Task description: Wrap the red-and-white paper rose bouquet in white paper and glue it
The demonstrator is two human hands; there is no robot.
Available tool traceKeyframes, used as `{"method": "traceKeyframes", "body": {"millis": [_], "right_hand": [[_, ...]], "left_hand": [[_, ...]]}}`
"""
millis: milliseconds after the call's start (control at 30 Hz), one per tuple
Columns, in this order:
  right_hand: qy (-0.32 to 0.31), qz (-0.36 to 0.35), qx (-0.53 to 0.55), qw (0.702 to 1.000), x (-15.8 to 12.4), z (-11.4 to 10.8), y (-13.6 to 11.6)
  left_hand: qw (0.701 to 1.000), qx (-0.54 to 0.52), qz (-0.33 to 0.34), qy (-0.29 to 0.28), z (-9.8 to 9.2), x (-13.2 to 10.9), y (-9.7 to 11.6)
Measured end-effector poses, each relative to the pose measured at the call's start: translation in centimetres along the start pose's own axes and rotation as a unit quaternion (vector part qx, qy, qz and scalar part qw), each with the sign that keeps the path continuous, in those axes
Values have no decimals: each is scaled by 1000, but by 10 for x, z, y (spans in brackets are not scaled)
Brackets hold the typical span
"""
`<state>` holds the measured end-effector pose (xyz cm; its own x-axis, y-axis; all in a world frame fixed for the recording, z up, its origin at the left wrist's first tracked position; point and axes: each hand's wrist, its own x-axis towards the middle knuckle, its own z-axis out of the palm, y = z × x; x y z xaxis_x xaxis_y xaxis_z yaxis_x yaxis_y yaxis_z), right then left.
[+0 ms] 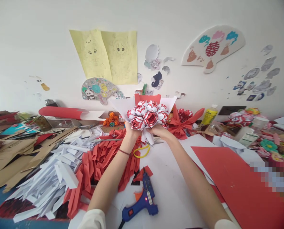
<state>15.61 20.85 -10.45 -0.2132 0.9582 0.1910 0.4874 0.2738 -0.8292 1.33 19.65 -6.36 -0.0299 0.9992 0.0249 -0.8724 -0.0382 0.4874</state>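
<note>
Both my arms reach out over the table and hold up a bouquet of red-and-white paper flowers (148, 117), wrapped in white and red paper. My left hand (130, 130) grips its lower left side from beneath. My right hand (159, 130) grips its lower right side. The fingers of both hands are curled under the flowers and partly hidden by them. A white paper ribbon hangs down between my hands. A thin red band circles my left wrist.
A blue hot glue gun (142, 200) lies on the table near me, its light on. Piles of folded white paper strips (53, 178) and red ones (96, 165) lie left. A large red sheet (232, 181) lies right. Yellow-handled scissors (142, 151) lie under my hands.
</note>
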Motion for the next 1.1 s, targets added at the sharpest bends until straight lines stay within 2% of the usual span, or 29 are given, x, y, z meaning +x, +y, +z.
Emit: {"method": "traceKeyframes", "body": {"millis": [333, 767, 1100], "right_hand": [[-5, 1, -4, 1000, 0, -1, 3], [-15, 16, -17, 1000, 2, -2, 4], [-13, 27, -18, 999, -4, -4, -4]], "left_hand": [[1000, -8, 3, -15, 5, -2, 1], [1000, -3, 14, -14, 3, -2, -1], [1000, 7, 13, -20, 7, -3, 0]]}}
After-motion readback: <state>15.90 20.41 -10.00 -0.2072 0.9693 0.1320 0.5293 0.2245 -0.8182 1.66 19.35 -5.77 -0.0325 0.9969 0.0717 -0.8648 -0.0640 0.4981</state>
